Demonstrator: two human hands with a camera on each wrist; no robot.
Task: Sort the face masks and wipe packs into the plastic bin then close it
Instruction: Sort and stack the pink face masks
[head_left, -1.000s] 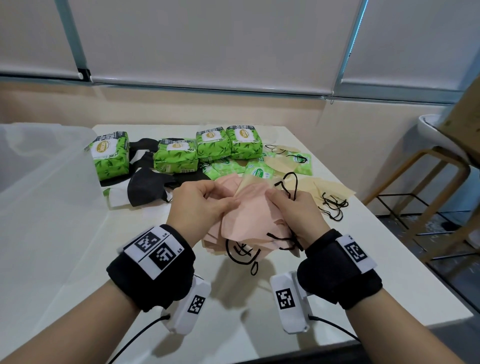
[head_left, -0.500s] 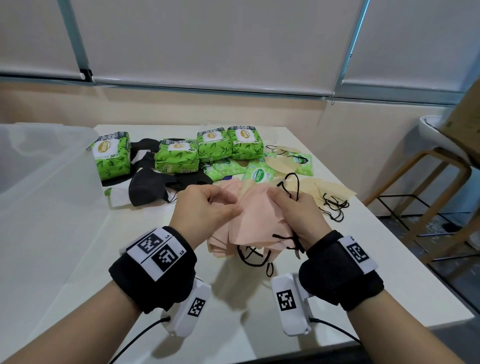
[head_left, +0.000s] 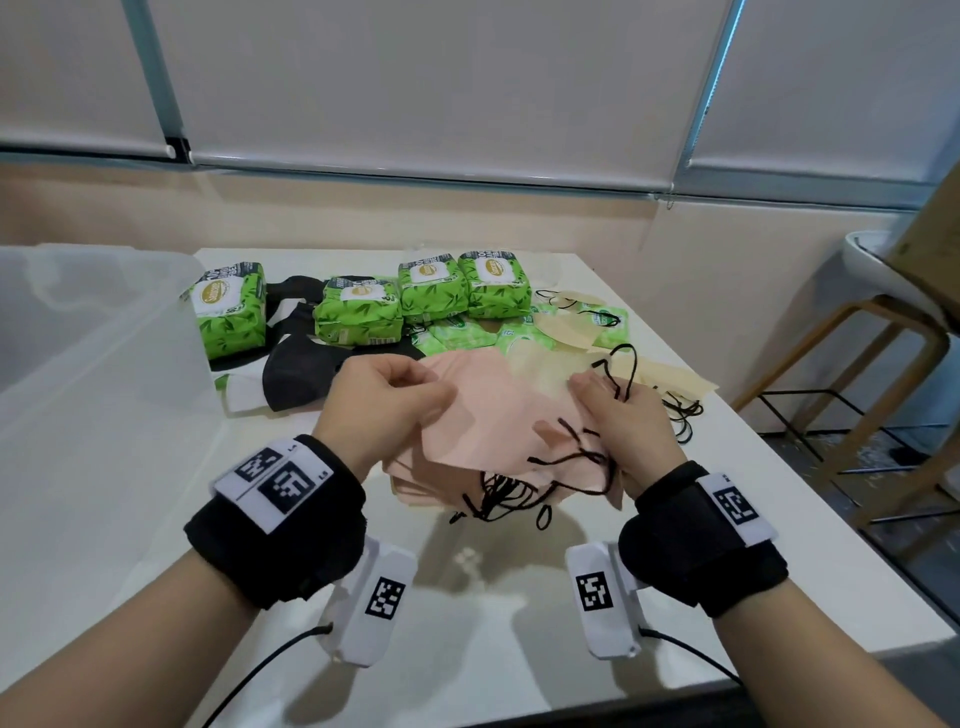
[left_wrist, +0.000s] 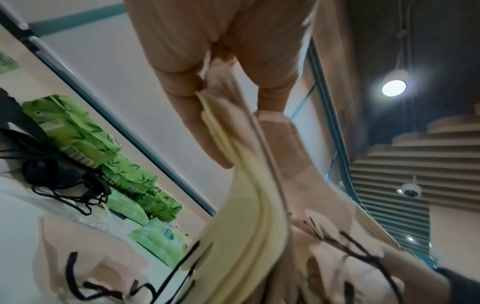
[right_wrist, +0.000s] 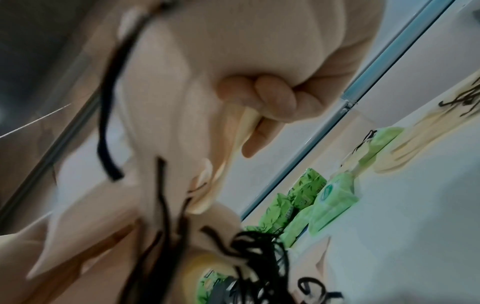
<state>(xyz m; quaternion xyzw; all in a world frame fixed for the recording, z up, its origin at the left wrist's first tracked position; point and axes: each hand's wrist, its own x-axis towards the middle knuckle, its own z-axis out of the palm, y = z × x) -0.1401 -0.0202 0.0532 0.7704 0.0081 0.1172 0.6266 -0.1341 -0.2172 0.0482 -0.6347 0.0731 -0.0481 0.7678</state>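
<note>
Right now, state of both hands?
Left hand: pinching the stack of pink face masks at its left edge.
Right hand: gripping the same stack at its right edge, black ear loops draped over it.

A stack of pink and cream face masks (head_left: 493, 410) with dangling black ear loops is pinched at either end between the left hand (head_left: 379, 400) and the right hand (head_left: 623, 421). Beyond the hands lie four bulky green wipe packs (head_left: 358, 312), flat light-green wipe packs (head_left: 462, 332), black masks (head_left: 296, 369) and cream masks (head_left: 670, 376). The translucent plastic bin (head_left: 98, 332) stands open, left of the left hand.
</note>
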